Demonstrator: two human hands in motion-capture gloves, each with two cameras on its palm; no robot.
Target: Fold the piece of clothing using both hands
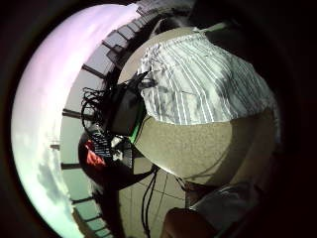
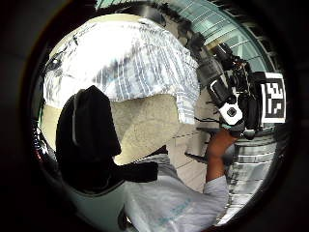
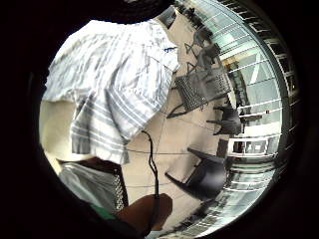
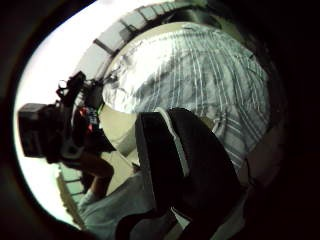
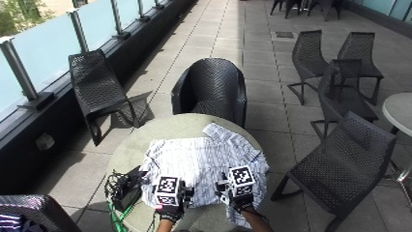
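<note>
A white shirt with thin dark stripes [image 5: 199, 164] lies spread flat on a round beige table [image 5: 174, 125]. Its collar end points away from me and one sleeve hangs over the right rim. My left hand [image 5: 169, 210] and right hand [image 5: 242, 202] hover side by side above the shirt's near hem, a little apart. The palm views look down on the shirt [image 1: 198, 84] [image 3: 109, 74] from some height, with no cloth between the fingers. A straight black thumb [image 2: 89, 140] shows over the bare table top [image 2: 142, 125], and another thumb [image 4: 190, 165] shows over the shirt [image 4: 200, 75].
A black box with tangled cables [image 5: 125, 186] sits on the table's left edge beside the shirt. Black wicker chairs stand around: one behind the table [image 5: 212, 89], one at the left railing [image 5: 96, 87], one close on the right [image 5: 341, 164].
</note>
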